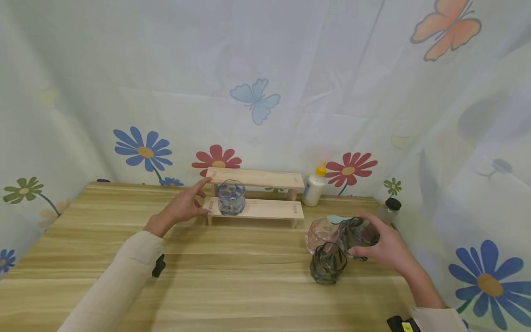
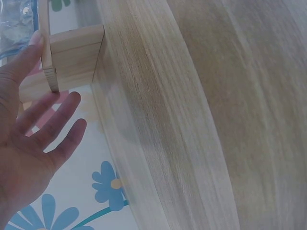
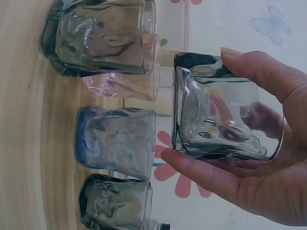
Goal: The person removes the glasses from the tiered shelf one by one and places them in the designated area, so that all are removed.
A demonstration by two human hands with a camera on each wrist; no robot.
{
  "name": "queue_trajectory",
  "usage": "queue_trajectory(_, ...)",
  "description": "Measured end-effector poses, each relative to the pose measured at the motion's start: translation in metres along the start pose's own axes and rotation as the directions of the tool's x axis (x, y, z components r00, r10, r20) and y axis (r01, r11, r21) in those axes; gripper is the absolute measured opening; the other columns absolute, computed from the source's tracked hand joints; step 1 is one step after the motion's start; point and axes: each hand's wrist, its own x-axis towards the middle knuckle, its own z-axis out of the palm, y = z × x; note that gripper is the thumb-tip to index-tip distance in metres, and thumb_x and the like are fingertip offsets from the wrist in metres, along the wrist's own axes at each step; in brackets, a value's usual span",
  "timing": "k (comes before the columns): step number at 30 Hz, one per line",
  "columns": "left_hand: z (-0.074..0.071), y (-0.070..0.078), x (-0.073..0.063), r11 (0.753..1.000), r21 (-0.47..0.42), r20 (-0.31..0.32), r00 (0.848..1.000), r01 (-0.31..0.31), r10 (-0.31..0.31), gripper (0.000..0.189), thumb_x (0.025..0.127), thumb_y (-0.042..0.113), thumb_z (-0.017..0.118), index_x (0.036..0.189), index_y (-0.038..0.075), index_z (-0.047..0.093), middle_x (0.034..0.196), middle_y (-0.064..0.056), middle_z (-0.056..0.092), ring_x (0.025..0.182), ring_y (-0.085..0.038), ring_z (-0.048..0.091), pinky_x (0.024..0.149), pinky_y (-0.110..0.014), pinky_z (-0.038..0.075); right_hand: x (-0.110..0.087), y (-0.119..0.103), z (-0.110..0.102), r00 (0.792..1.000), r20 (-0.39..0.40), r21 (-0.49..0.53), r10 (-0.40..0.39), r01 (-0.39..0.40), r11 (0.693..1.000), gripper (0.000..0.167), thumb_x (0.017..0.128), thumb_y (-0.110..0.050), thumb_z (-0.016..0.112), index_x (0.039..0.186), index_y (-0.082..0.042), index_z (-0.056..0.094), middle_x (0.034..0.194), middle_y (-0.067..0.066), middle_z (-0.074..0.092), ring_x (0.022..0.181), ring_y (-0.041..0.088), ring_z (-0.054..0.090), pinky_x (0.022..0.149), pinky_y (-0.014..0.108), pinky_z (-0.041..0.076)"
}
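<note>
My right hand (image 1: 387, 246) grips a dark grey wavy glass (image 3: 216, 117) between thumb and fingers, raised above other glasses. Below it stand a second grey glass (image 1: 327, 265) and a pink glass (image 1: 319, 235). The right wrist view also shows a blue glass (image 3: 117, 141) and another grey glass (image 3: 115, 201); the held glass and hand mostly cover these in the head view. My left hand (image 1: 182, 205) is at the left end of a two-tier wooden shelf (image 1: 269, 210), fingers spread, thumb against the lower board. A pale blue glass (image 1: 231, 198) sits on that lower tier, near the left hand.
Right of the shelf stands a white bottle with a yellow cap (image 1: 314, 189). A black-lidded jar (image 1: 390, 210) is at the far right, behind the right hand. A flowered curtain (image 1: 265, 129) hangs behind the wood-grain table (image 1: 232, 281).
</note>
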Motion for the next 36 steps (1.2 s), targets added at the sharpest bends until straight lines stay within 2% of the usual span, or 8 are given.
queue_trajectory(9,0.0,0.001,0.0,1.0,0.004,-0.006,1.0,0.003,-0.003,0.107,0.079,0.027,0.086,0.16,0.025,0.016,0.131,-0.026,0.059,0.095,-0.034,0.07,0.082,-0.049,0.058,-0.01,0.009,-0.004,0.998,0.044,0.007,0.04,-0.041,0.999,0.093,0.072,-0.035,0.09,0.145,-0.006,0.042,0.141,0.032,0.049,0.123,0.055,0.05,0.086,0.062,0.049)
queue_trajectory(16,0.0,0.002,-0.001,1.0,0.001,0.0,1.0,0.001,-0.001,0.107,0.08,0.028,0.086,0.16,0.024,0.016,0.132,-0.026,0.059,0.095,-0.033,0.07,0.08,-0.048,0.058,-0.016,0.02,-0.001,0.991,0.1,-0.004,0.094,-0.095,0.996,0.096,0.073,-0.042,0.088,0.148,-0.006,0.039,0.146,0.035,0.043,0.126,0.06,0.045,0.085,0.064,0.048)
queue_trajectory(22,0.0,0.0,0.0,1.0,0.004,-0.003,1.0,-0.01,0.01,0.107,0.08,0.028,0.086,0.16,0.021,0.016,0.131,-0.027,0.059,0.093,-0.033,0.07,0.08,-0.048,0.058,-0.019,0.028,0.007,0.99,0.092,0.0,0.11,-0.11,0.994,0.098,0.07,-0.041,0.09,0.147,-0.005,0.04,0.144,0.036,0.045,0.125,0.06,0.047,0.088,0.065,0.047)
queue_trajectory(26,0.0,0.0,0.0,1.0,0.009,-0.007,1.0,-0.013,0.013,0.106,0.08,0.027,0.086,0.16,0.021,0.016,0.13,-0.027,0.06,0.092,-0.033,0.071,0.08,-0.048,0.058,-0.02,0.033,0.015,0.987,0.091,0.002,0.129,-0.129,0.992,0.099,0.069,-0.041,0.091,0.146,-0.006,0.041,0.141,0.037,0.048,0.118,0.056,0.054,0.085,0.059,0.05)
queue_trajectory(31,0.0,-0.001,0.0,1.0,0.003,-0.006,1.0,-0.018,0.018,0.107,0.08,0.028,0.086,0.16,0.021,0.016,0.131,-0.028,0.059,0.092,-0.033,0.071,0.08,-0.048,0.058,-0.022,0.04,0.026,0.987,0.097,0.054,0.125,-0.131,0.99,0.096,0.07,-0.036,0.091,0.146,-0.005,0.041,0.143,0.037,0.045,0.123,0.058,0.049,0.088,0.061,0.049)
queue_trajectory(36,-0.001,0.0,-0.001,1.0,0.002,-0.007,1.0,-0.017,0.017,0.107,0.08,0.028,0.086,0.16,0.021,0.016,0.131,-0.027,0.059,0.092,-0.032,0.071,0.079,-0.048,0.058,-0.023,0.043,0.035,0.991,0.066,0.071,0.114,-0.118,0.99,0.094,0.069,-0.032,0.092,0.144,-0.007,0.041,0.141,0.037,0.048,0.123,0.058,0.049,0.089,0.064,0.048)
